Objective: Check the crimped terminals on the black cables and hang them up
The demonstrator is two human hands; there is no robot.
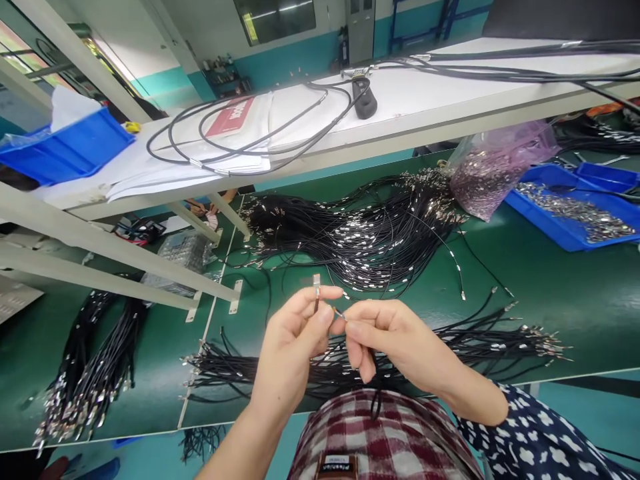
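Observation:
My left hand pinches a short dark lead with a small shiny metal connector standing up above its fingers. Thumb and index finger of my right hand close on a black cable's end, where thin coloured wires show between the two hands. The fingertips nearly meet, and whether the lead and these wires join is hidden. A black cable loop hangs below my right hand. Under both hands lies a bundle of black cables with stripped and metal-tipped ends.
A large heap of black cables lies beyond my hands. Right stand a blue bin of metal parts and a pink bag of pins. Left are more cables and white shelf posts. A white shelf spans above.

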